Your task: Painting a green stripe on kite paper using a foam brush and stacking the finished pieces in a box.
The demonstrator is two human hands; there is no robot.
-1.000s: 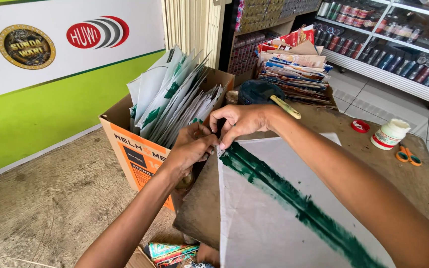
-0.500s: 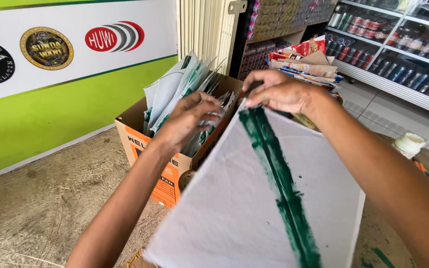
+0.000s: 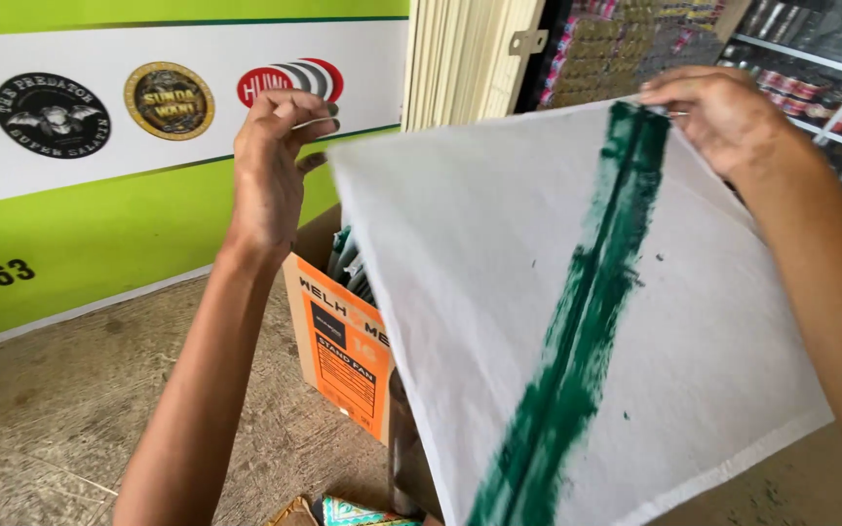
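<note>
I hold a white paper kite [image 3: 499, 292] with a broad green painted stripe [image 3: 587, 331] up in front of me, tilted. My right hand [image 3: 718, 109] pinches its top edge where the stripe ends. Raised at the upper left, my left hand [image 3: 280, 156] has its fingers closed on a thin stick end [image 3: 316, 122] at the kite's left corner. Below the kite stands an orange cardboard box [image 3: 343, 341], partly hidden by the sheet, with more white and green kites [image 3: 348, 261] sticking out of it.
A wall with a white banner of round logos [image 3: 109, 107] over a green band runs along the left. A concrete floor [image 3: 51, 429] lies below. Cream folding door slats [image 3: 460, 58] and shop shelves of packaged goods [image 3: 811, 49] stand behind. Colourful paper [image 3: 353, 511] lies at the bottom edge.
Both hands have lifted the kite off the table and up towards the camera. It now covers the table and most of the box.
</note>
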